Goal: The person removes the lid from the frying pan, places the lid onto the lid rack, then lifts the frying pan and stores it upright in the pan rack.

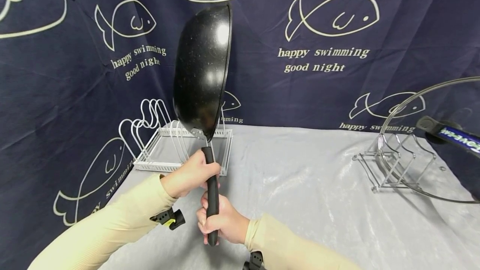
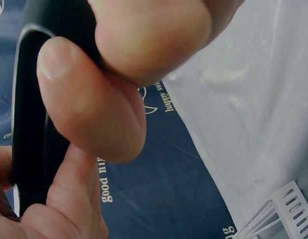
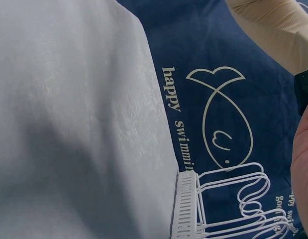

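A black wok (image 1: pixel 202 68) is held up on edge, its dark rounded side facing left and its rim to the right. My left hand (image 1: pixel 193 174) grips the upper part of its long black handle (image 1: pixel 212 197), just below the metal joint. Lower down, my right hand (image 1: pixel 223 218) wraps round the same handle near its end. In the left wrist view, curled fingers (image 2: pixel 89 107) press against the dark handle (image 2: pixel 32 124). The wok body stands above and in front of a white wire rack (image 1: pixel 150 163), hiding part of it.
The white rack (image 3: pixel 186 209) stands at the back left on a grey cloth-covered table (image 1: pixel 292 186). A glass lid (image 1: pixel 397 111) with a dark handle leans in a small metal rack (image 1: pixel 393 166) at the right. A navy curtain (image 1: pixel 258 91) with fish drawings hangs behind.
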### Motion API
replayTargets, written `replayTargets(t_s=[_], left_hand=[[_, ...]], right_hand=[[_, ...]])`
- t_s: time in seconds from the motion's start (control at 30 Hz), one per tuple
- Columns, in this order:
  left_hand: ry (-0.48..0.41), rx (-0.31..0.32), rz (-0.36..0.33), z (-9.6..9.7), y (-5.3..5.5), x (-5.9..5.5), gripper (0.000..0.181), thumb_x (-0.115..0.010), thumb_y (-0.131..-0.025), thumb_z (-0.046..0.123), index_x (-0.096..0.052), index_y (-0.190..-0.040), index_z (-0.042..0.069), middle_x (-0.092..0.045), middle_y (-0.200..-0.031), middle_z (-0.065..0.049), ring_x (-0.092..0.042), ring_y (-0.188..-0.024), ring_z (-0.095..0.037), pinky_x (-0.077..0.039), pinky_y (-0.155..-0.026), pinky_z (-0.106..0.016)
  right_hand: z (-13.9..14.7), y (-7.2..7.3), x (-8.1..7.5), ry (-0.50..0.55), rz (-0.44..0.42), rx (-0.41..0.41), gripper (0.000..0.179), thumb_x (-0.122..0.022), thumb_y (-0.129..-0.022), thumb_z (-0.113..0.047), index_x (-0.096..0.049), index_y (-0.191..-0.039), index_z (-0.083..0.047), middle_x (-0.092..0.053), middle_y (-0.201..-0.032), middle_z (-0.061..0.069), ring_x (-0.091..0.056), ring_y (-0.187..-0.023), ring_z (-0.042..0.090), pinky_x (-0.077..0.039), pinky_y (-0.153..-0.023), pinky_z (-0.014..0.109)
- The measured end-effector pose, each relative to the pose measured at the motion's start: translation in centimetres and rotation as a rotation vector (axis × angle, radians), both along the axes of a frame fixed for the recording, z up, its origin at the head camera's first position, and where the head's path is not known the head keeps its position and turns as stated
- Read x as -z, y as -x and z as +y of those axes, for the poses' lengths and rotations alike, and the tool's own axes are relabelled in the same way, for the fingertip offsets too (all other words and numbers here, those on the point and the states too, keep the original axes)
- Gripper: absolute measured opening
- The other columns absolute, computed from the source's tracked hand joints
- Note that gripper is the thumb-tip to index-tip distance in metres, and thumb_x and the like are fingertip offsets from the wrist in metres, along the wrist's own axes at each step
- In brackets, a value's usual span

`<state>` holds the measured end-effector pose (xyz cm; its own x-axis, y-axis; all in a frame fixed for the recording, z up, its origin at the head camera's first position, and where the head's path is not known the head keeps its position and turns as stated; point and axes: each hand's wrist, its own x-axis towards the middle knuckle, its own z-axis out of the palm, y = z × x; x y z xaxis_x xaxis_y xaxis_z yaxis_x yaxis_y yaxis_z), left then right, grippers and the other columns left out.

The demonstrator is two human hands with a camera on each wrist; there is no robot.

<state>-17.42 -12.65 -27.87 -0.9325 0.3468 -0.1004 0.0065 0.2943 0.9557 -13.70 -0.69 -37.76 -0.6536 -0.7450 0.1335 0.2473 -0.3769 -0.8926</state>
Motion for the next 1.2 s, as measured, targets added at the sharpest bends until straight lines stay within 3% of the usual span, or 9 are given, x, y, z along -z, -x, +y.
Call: replayTargets(t_s=[0.27, 0.4, 0.63, 0.87, 1.2], left_hand=[[-0.176, -0.034, -0.095, 0.03, 0.0, 0.38, 0.016, -0.045, -0.078, -0.003, -0.046, -0.065, 0.006, -0.05, -0.059, -0.003, -0.058, -0.055, -0.011, -0.052, -0.057, -0.023], [-0.195, -0.036, -0.091, -0.15, -0.15, 0.38, 0.019, -0.046, -0.079, -0.004, -0.045, -0.065, 0.008, -0.05, -0.062, -0.004, -0.057, -0.058, -0.012, -0.053, -0.063, -0.025], [-0.263, -0.035, -0.088, -0.33, -0.05, 0.02, 0.017, -0.047, -0.079, -0.005, -0.046, -0.068, 0.007, -0.051, -0.064, -0.005, -0.055, -0.06, -0.012, -0.053, -0.067, -0.025], [-0.218, -0.054, -0.104, -0.66, -0.13, 0.3, 0.018, -0.047, -0.078, -0.004, -0.047, -0.065, 0.008, -0.051, -0.061, -0.004, -0.055, -0.058, -0.012, -0.051, -0.062, -0.024], [-0.145, -0.076, -0.099, -0.48, -0.15, 0.39, 0.011, -0.048, -0.078, -0.002, -0.045, -0.071, 0.004, -0.05, -0.061, -0.004, -0.055, -0.056, -0.01, -0.05, -0.056, -0.022]], right_hand=[[0.43, 0.19, -0.02, 0.003, 0.079, 0.021, 0.03, -0.045, -0.063, 0.001, -0.025, -0.079, -0.014, -0.038, -0.057, -0.009, -0.038, -0.05, 0.007, -0.043, -0.046, 0.023], [0.39, 0.21, -0.17, -0.026, 0.082, 0.014, 0.028, -0.046, -0.063, 0.0, -0.024, -0.075, -0.012, -0.039, -0.055, -0.008, -0.039, -0.05, 0.007, -0.043, -0.046, 0.024], [0.13, 0.31, -0.56, -0.017, 0.042, -0.006, 0.032, -0.048, -0.064, -0.001, -0.023, -0.079, -0.012, -0.041, -0.054, -0.006, -0.043, -0.045, 0.008, -0.033, -0.038, 0.022], [0.18, 0.5, -0.29, -0.028, 0.008, -0.08, 0.029, -0.048, -0.069, 0.002, -0.028, -0.084, -0.013, -0.048, -0.057, -0.003, -0.057, -0.046, 0.01, -0.04, -0.036, 0.021], [0.36, 0.63, 0.17, -0.016, -0.017, -0.151, 0.03, -0.049, -0.072, 0.003, -0.028, -0.084, -0.014, -0.055, -0.061, -0.002, -0.061, -0.05, 0.011, -0.047, -0.041, 0.025]])
